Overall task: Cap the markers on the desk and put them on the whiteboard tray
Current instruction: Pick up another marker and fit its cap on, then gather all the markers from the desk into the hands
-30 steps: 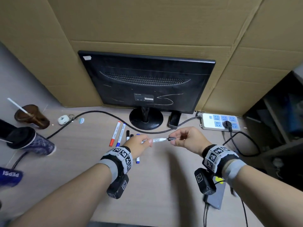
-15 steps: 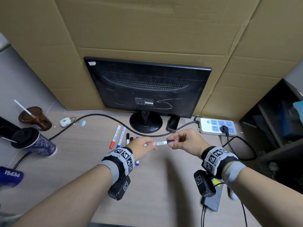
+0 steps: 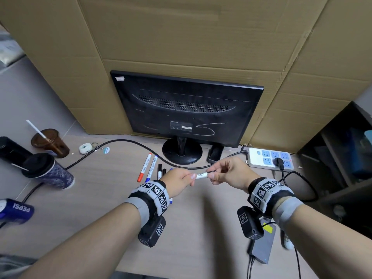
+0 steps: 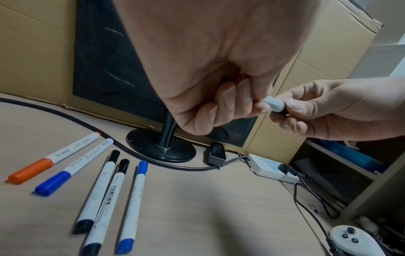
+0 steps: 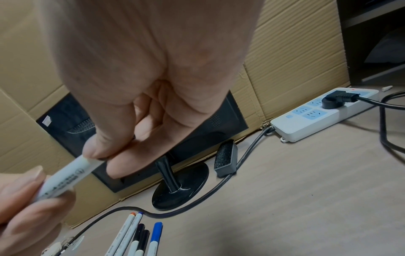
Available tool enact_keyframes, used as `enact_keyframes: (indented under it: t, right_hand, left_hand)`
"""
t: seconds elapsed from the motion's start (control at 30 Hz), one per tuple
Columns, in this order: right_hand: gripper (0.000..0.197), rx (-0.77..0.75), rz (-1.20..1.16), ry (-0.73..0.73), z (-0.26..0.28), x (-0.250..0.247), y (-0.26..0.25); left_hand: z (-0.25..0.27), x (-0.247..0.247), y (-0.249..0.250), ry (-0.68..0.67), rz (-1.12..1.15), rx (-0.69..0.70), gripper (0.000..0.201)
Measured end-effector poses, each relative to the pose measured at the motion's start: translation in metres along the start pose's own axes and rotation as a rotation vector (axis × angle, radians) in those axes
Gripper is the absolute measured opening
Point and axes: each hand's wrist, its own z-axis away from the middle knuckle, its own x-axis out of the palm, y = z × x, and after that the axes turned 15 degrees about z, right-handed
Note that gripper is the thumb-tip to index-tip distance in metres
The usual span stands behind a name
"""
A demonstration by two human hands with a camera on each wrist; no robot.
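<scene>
A white marker (image 3: 202, 175) is held level above the desk between both hands. My left hand (image 3: 191, 177) grips its barrel. My right hand (image 3: 211, 175) pinches the black cap (image 3: 210, 171) at the marker's right end; the joint between cap and barrel is hidden by the fingers. The left wrist view shows the short white barrel (image 4: 274, 104) between the left hand (image 4: 245, 104) and the right hand (image 4: 291, 110). Several capped markers lie on the desk: orange (image 4: 52, 158), blue (image 4: 74, 168), two black (image 4: 96, 194), and another blue (image 4: 133, 204). No whiteboard tray is in view.
A black monitor (image 3: 187, 109) stands at the back of the desk, with a black cable (image 3: 128, 142) curving in front of it. A whiteboard eraser (image 3: 215, 156) and a power strip (image 3: 269, 161) lie to the right. Cups (image 3: 48, 170) and a Pepsi can (image 3: 16, 210) are on the left.
The two hands have drawn closer together, so less of the white barrel shows between them. The right hand's cap end has slid toward the left hand. The head view has tilted up slightly.
</scene>
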Motion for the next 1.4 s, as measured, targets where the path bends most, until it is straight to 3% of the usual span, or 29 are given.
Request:
enact_keyframes:
  t: [0.23,0.33,0.5,0.73,0.87,1.0,1.1,1.4]
  right_hand:
    - [0.014,-0.010,0.038,-0.037,-0.007,-0.001,0.000]
    - [0.006,-0.017,0.056,-0.072,-0.008,-0.005,-0.002]
    - [0.006,-0.035,0.001,-0.092,-0.014,-0.016,-0.006]
    - [0.033,-0.030,-0.386,-0.127,-0.022,-0.005,-0.012]
    - [0.038,-0.008,-0.620,-0.051,-0.033,-0.004,-0.025]
    - [0.053,0.118,-0.380,0.014,-0.036,-0.008,-0.029]
    - [0.045,0.176,-0.241,0.060,-0.043,0.002,-0.026]
    - [0.037,0.235,-0.170,0.132,-0.080,0.053,-0.045]
  left_hand:
    - [0.000,0.004,-0.002,0.018,0.020,-0.032,0.039]
    - [-0.003,0.010,-0.007,0.019,0.038,-0.043,0.041]
    - [-0.010,0.015,-0.016,0.032,0.247,-0.075,0.039]
    - [-0.023,0.031,0.010,-0.036,0.571,-0.137,0.026]
    - [-0.026,0.021,0.007,-0.113,0.389,-0.151,0.024]
    - [-0.018,-0.015,-0.026,0.052,0.239,-0.180,0.023]
    - [-0.014,-0.042,-0.050,0.169,0.224,-0.274,0.027]
    - [-0.030,-0.091,-0.088,0.163,0.179,-0.311,0.027]
